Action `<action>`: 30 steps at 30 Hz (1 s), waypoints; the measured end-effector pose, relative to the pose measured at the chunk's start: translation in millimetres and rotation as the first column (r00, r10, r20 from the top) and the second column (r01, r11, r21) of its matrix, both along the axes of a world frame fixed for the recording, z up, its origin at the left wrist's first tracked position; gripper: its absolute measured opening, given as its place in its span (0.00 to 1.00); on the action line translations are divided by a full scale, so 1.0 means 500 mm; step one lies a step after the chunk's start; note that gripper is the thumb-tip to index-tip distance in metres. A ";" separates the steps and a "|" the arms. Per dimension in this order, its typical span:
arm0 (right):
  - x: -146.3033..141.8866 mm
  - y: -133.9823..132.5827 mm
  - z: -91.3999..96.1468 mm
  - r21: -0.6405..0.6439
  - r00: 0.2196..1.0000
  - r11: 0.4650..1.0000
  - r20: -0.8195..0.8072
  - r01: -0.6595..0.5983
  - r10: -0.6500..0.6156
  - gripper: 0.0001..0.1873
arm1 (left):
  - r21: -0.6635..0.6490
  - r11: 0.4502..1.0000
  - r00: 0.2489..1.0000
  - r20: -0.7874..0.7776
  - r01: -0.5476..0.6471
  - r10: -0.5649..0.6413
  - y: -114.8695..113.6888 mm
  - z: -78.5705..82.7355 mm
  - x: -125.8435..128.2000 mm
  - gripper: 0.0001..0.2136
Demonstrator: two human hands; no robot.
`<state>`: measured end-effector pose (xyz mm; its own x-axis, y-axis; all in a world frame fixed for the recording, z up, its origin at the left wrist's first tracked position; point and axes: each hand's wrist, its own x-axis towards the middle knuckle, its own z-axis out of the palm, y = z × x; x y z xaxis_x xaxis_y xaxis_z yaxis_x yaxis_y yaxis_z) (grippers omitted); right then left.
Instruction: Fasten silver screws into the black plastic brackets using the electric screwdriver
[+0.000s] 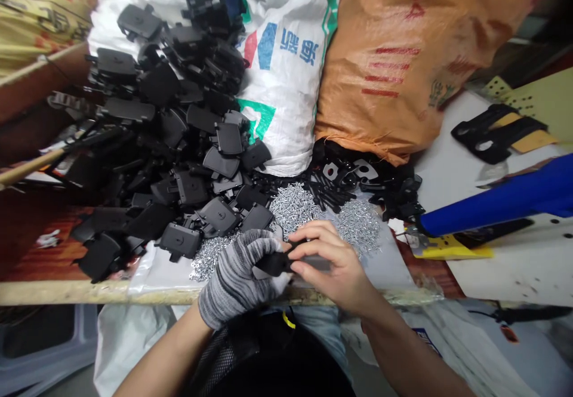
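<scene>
Wearing a grey striped glove, my left hand is wrapped round a black plastic part in front of my body, above the bench's front edge. My bare right hand pinches the right end of this part with thumb and fingers. The fingers cover much of it, so its full shape is hidden. Just beyond the hands lie piles of small silver screws and more screws to the right. Small metal pieces are heaped beside the gloved hand.
A big heap of black plastic parts covers the bench's left side. Behind stand a white woven sack and an orange sack. Black rods lie beneath them. A blue tool or handle juts in from the right. The wooden front edge runs across.
</scene>
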<state>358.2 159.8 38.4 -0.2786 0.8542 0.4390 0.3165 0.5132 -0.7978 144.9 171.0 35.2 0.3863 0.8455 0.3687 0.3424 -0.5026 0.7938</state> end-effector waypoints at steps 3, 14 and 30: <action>0.005 -0.017 0.001 -0.062 0.997 0.995 -0.003 -0.075 0.075 0.04 | -0.124 0.989 0.996 0.048 0.077 -0.072 -0.002 0.003 0.012 0.13; 0.253 0.117 0.060 0.071 0.491 0.505 -0.381 0.860 -0.783 0.17 | -0.758 0.598 0.904 0.409 0.262 0.122 -0.034 -0.109 0.114 0.19; -0.045 0.037 0.013 -0.167 0.694 0.967 -0.673 0.192 -0.254 0.18 | -0.737 0.674 0.864 0.368 0.047 0.342 -0.030 -0.148 0.165 0.19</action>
